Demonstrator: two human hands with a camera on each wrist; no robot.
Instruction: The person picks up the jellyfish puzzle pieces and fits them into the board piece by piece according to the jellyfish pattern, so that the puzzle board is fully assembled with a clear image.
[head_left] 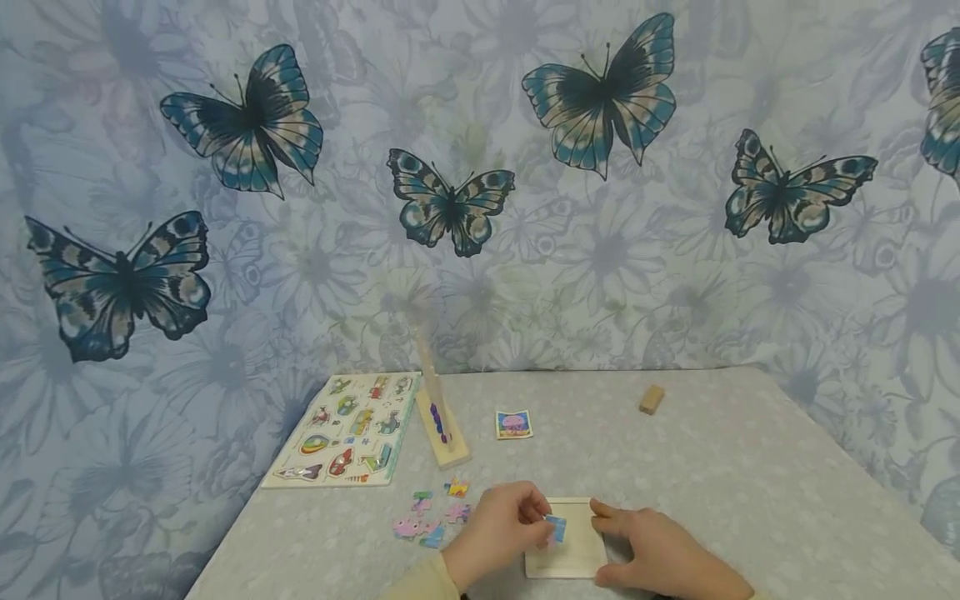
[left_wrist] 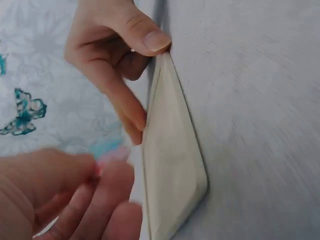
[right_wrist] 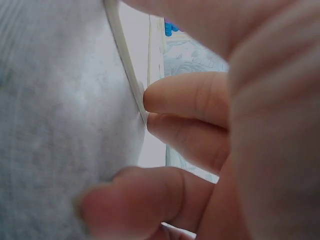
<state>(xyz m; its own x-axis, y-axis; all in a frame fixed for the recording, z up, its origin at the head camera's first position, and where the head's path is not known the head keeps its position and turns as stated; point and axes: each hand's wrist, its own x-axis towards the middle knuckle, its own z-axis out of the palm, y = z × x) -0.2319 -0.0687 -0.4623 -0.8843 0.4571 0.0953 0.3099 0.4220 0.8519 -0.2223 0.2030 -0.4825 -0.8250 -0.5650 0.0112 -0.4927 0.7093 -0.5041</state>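
Note:
A pale wooden puzzle tray (head_left: 573, 560) lies flat near the table's front. Over it, my left hand (head_left: 504, 527) pinches a blue and pink puzzle piece (head_left: 556, 528) between thumb and fingers. In the left wrist view that piece (left_wrist: 111, 152) is blurred and partly hidden by the fingers. My right hand (head_left: 660, 546) holds the tray's right side, thumb at the near corner and a finger at the far one. In the right wrist view, fingertips (right_wrist: 155, 97) touch the tray's edge. Several loose pieces, among them a pink one (head_left: 409, 527), lie left of my left hand.
A picture board (head_left: 352, 433) with vehicle shapes lies at the table's left. Beside it stands a wooden base (head_left: 450, 454) with an upright clear panel. A small picture card (head_left: 513, 425) lies behind the tray. A small wooden block (head_left: 652, 399) is at the back right.

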